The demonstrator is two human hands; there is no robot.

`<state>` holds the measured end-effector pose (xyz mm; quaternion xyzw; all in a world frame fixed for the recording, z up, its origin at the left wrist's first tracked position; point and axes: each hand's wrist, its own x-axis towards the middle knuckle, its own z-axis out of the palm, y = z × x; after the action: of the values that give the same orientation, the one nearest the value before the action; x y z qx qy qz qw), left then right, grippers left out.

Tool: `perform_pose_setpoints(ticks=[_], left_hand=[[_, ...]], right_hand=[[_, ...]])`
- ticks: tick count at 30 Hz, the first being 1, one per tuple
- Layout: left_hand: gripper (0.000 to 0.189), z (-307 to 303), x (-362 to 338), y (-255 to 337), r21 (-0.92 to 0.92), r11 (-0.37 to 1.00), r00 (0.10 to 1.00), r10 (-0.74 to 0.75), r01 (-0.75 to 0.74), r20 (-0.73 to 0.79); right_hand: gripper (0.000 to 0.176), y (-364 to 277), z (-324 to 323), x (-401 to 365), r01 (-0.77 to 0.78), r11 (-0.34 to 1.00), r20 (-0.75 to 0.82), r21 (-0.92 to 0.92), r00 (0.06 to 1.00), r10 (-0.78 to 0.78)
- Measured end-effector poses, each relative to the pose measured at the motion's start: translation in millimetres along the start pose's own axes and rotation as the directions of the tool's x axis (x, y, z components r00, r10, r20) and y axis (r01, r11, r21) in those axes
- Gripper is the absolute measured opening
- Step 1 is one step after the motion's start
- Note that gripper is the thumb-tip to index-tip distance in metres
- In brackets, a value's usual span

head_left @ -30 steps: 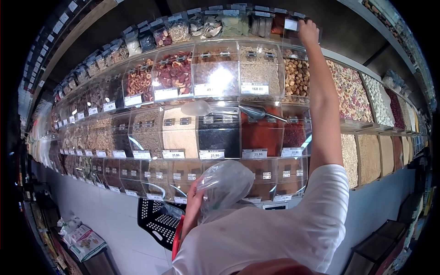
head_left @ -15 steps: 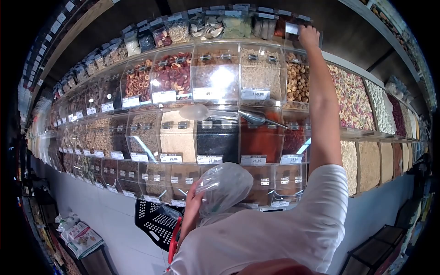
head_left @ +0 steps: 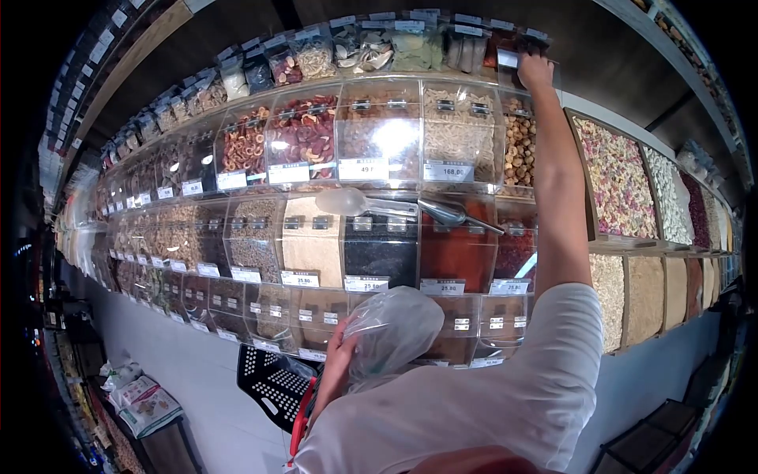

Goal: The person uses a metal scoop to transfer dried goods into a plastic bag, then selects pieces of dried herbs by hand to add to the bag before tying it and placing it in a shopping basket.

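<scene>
Clear plastic scoop [head_left: 346, 201] and metal scoop [head_left: 444, 212] lie atop middle-row clear acrylic bins [head_left: 312, 253]; black perforated basket [head_left: 272, 381] below shelving's bottom edge; printed sacks [head_left: 142, 401] lower left.

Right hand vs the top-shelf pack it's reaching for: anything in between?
Nothing visible. The right hand is on the top-shelf pack, arm crossing in front of the bins. The left hand holds a plastic bag low down, well clear.

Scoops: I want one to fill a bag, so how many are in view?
2. A clear plastic scoop lies atop the middle-row bins, above the beige powder; a metal scoop lies just right of it, above the red bin. More may be hidden.
</scene>
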<state>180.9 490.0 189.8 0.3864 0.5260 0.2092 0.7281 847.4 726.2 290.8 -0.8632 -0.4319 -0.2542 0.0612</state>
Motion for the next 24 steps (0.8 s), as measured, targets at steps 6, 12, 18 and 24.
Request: perform_pose_setpoints(ticks=[6,12,18,24], left_hand=[[0.042,7.3,6.2,0.6,-0.046,0.998,0.999,0.04,-0.04,0.012],[0.041,2.8,18.7,-7.4,-0.052,0.998,0.995,-0.019,0.024,0.095],[0.037,8.1,23.6,-10.2,0.153,0.988,0.979,-0.064,0.034,0.194],[0.038,9.6,23.7,-17.2,0.354,0.914,0.902,0.03,-0.2,0.431]], right_hand=[[0.04,9.5,6.4,-3.4,0.062,0.998,-0.046,-0.01,0.997,-0.063],[0.022,20.9,-66.7,-78.0,0.344,0.826,-0.548,0.446,0.835,-0.052],[0.03,56.4,-74.6,-210.5,-0.062,0.506,0.032,0.86,0.997,0.067],[0.031,7.8,-97.8,-331.8,-0.156,0.56,0.265,0.814,0.957,-0.118]])
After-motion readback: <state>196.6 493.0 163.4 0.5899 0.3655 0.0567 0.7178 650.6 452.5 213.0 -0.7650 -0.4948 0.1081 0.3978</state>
